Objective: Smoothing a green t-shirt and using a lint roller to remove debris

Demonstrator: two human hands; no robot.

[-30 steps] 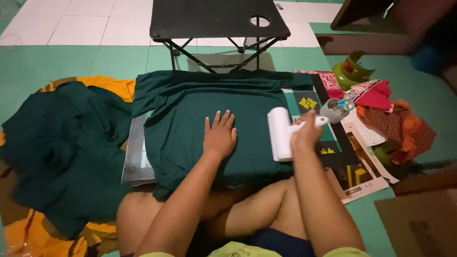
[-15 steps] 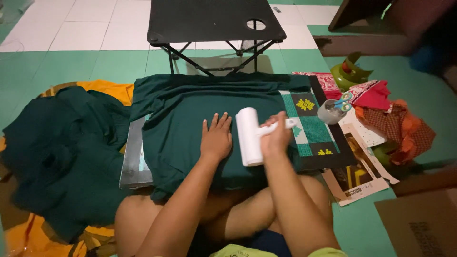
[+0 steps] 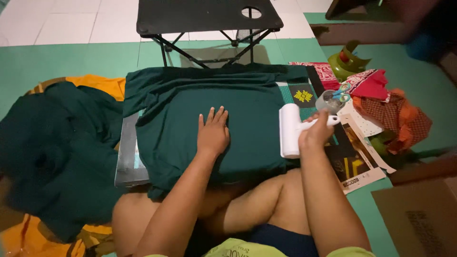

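A dark green shirt (image 3: 190, 109) lies spread flat over a grey board (image 3: 126, 162) on the floor in front of my crossed legs. My left hand (image 3: 213, 133) rests palm down on the middle of the shirt, fingers together. My right hand (image 3: 318, 131) grips the handle of a white lint roller (image 3: 289, 131), whose drum sits at the shirt's right edge.
A heap of dark green cloth (image 3: 52, 152) on orange fabric (image 3: 100, 85) lies at the left. A black folding table (image 3: 204, 16) stands beyond the shirt. Red patterned cloths (image 3: 381, 102), a green object (image 3: 346, 62), a clear cup (image 3: 331, 101), printed sheets (image 3: 357, 162) and a cardboard box (image 3: 419, 219) crowd the right.
My right hand slid the lint roller left across the shirt toward my left hand, then back out to the right edge. My left hand stayed pressed on the shirt.
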